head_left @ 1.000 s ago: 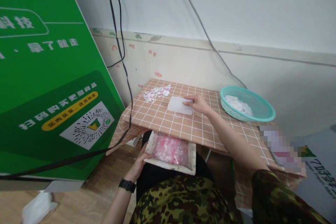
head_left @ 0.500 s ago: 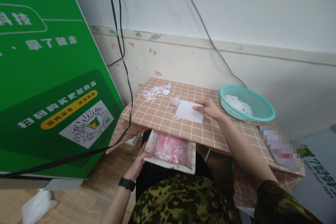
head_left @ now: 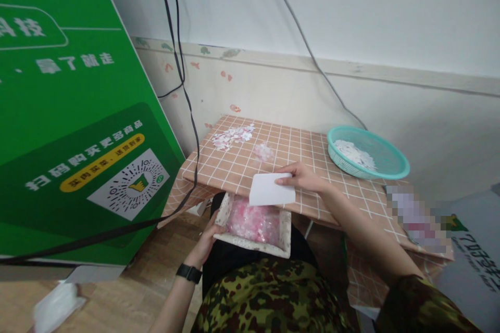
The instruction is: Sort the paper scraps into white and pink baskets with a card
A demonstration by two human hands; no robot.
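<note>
My right hand (head_left: pixel 300 177) pinches a flat white card (head_left: pixel 269 190) at the table's front edge, its lower part over the far side of a white basket. That basket (head_left: pixel 286 237) rests on my lap, filled with pink and white pieces (head_left: pixel 252 221) under what looks like clear plastic. My left hand (head_left: pixel 211 239) grips the basket's left side. On the checked tablecloth (head_left: pixel 300 140) lies a small clump of pale pink pieces (head_left: pixel 264 152), beyond the card. Farther left spreads a bigger scatter of white and pinkish pieces (head_left: pixel 233 137).
A turquoise colander (head_left: pixel 392 164) with white pieces (head_left: pixel 353 155) stands at the table's right. A blurred-out flat item (head_left: pixel 420 221) lies at the right corner. Black cables (head_left: pixel 191 109) hang before a large green panel (head_left: pixel 78 114) on the left. A plastic bag (head_left: pixel 58 304) is on the floor.
My right hand has drawn the card toward me, from the tabletop to the front edge above the basket. Fewer pale pink pieces show on the cloth there. My left hand stays put.
</note>
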